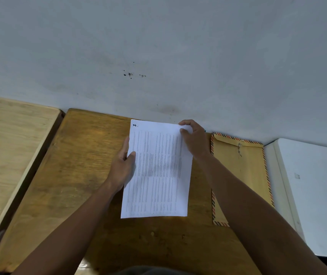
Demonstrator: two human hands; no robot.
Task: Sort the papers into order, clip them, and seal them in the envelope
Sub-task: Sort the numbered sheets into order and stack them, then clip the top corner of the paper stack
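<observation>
On a brown wooden desk (69, 175) pushed against a pale grey wall (158, 46), a person holds a stack of white papers (156, 171) with both bare hands, seen from above by a head-worn camera. These papers lie roughly in the middle of the desk, their far edge close to the wall, and the top sheet is covered in rows of small printed text too blurred to read, with a small dark mark at its far left corner. Gripping the stack's left edge about midway along is the left hand (123, 165), thumb pressed on top of the sheet and fingers tucked beneath. At the far right corner, the right hand (195, 139) pinches the papers, thumb on top and fingers curled over the far edge. Just beside the papers on the right lies a brown envelope (244, 175) with a red-and-dark striped border, flat on the desk; the right forearm crosses over its near part. A string clasp shows near its far end. Left of the brown desk sits a lighter wooden desk (9, 155), and on the far right a white surface (313, 195). Small dark specks mark the wall above the papers.
</observation>
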